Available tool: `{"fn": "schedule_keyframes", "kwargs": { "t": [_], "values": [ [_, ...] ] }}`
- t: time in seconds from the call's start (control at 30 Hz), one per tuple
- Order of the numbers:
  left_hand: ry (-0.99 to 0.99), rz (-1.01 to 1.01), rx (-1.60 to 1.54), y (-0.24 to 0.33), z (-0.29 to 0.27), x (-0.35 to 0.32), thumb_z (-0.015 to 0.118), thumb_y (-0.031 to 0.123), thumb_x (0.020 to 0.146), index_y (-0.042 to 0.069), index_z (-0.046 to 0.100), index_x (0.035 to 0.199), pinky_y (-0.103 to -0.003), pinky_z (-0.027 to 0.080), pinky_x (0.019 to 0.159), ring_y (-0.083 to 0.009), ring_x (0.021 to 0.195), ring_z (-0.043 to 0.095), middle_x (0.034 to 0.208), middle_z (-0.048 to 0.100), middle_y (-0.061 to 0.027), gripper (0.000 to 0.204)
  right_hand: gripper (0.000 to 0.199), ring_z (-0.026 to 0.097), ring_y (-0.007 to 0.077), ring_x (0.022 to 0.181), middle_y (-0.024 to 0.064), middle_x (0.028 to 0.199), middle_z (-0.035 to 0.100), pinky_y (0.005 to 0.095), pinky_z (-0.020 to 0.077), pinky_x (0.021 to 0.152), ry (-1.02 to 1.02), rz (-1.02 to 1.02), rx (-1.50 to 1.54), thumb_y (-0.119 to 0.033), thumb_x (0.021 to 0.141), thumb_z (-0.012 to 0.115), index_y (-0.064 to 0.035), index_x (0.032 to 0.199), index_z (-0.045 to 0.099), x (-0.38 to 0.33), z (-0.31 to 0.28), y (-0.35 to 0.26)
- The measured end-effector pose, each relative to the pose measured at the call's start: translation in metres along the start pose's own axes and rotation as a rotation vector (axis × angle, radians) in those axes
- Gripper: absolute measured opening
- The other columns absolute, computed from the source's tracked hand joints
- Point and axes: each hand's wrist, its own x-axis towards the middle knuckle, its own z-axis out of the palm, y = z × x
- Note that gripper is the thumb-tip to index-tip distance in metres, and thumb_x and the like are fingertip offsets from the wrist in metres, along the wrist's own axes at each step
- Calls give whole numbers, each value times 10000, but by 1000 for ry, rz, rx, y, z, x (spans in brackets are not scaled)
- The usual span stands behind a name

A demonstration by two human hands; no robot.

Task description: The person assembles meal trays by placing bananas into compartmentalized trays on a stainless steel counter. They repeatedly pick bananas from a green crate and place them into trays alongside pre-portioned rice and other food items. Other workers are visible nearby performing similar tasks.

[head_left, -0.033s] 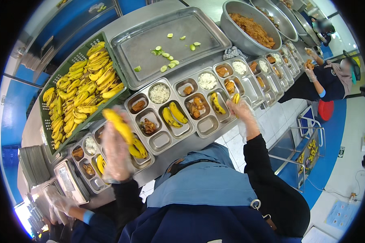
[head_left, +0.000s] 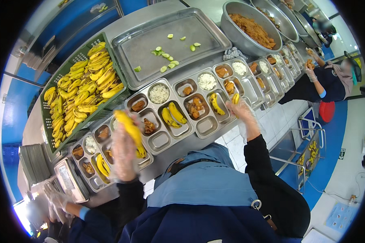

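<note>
My left hand, in a clear plastic glove, is closed around a yellow banana. It hangs over a compartment tray partly hidden beneath it, where more banana shows. My right hand, gloved too, has its fingers closed on a small banana at the near edge of another tray. A single banana lies in that tray's compartment, left of my fingers. Between my hands stands a metal tray with rice, browned food pieces and two bananas.
A green crate piled with bananas stands at the left. Behind the trays lies a large metal pan with cut green pieces. A big bowl of brown food is at the back right. Co-workers' gloved hands show at lower left and far right.
My left hand has shifted a little to the right with its banana, showing more of the tray at its left. My right hand has hardly moved.
</note>
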Motion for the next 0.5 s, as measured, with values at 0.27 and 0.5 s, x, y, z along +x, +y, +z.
{"fn": "schedule_keyframes", "kwargs": {
  "t": [0.27, 0.5],
  "values": [
    [212, -292, 53, -131, 45, -22, 629, 282, 973, 6, 422, 1381, -398, 562, 902, -265, 1048, 614, 1223, 587, -173, 535, 643, 694, 370, 911, 218, 1050, 682, 450, 549, 841, 303, -256, -447, -303, 872, 733, 16, 1357, 455, 14, 20, 0],
    [218, -299, 34, -158, 77, -25, 632, 235, 968, -21, 360, 1422, -421, 532, 969, -254, 1093, 605, 1238, 581, -164, 588, 373, 664, 379, 872, 256, 1021, 652, 473, 526, 773, 273, -706, -696, -220, 921, 628, 29, 1184, 541, -5, 35, -14]
  ]
}}
